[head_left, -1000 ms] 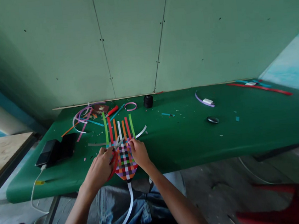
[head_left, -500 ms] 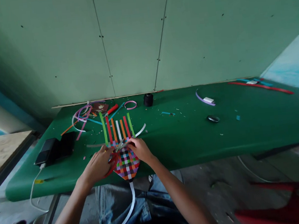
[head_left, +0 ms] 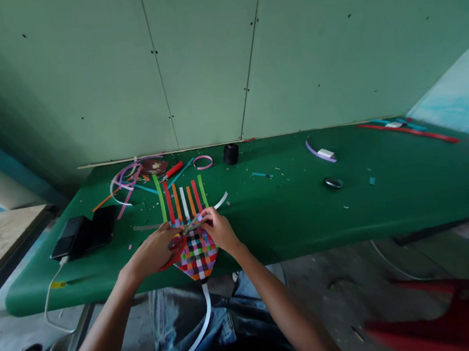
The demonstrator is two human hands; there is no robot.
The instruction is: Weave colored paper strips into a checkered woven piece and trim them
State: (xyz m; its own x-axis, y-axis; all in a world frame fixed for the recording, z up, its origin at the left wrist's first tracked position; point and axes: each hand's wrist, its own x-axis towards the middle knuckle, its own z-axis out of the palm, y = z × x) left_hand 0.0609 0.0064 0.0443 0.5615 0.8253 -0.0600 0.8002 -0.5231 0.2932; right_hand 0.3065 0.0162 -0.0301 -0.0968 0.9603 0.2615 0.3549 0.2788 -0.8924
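Observation:
My left hand [head_left: 155, 251] is closed around the red handles of a pair of scissors [head_left: 176, 255]. The blades lie across a woven piece of many-coloured flat strips [head_left: 199, 260], pointing to the right. Facing it, my right hand [head_left: 221, 230] pinches a small strip end at the blade tips, partly hidden by the fingers. Loose green, red, orange and white strips [head_left: 185, 203] fan out from the far edge of the weave. From its pointed near end a long white strip [head_left: 207, 307] hangs over my lap.
Loose curled strips [head_left: 124, 181] and a red-handled tool [head_left: 174, 169] lie behind the weave. A black spool [head_left: 231, 154] stands near the wall. At left is a black device [head_left: 71, 237] with a white cable. A dark oval object [head_left: 333, 183] lies to the right.
The scissors have turned slightly and their blades look closer together. My right fingertips have shifted a little upward. The camera view has moved slightly.

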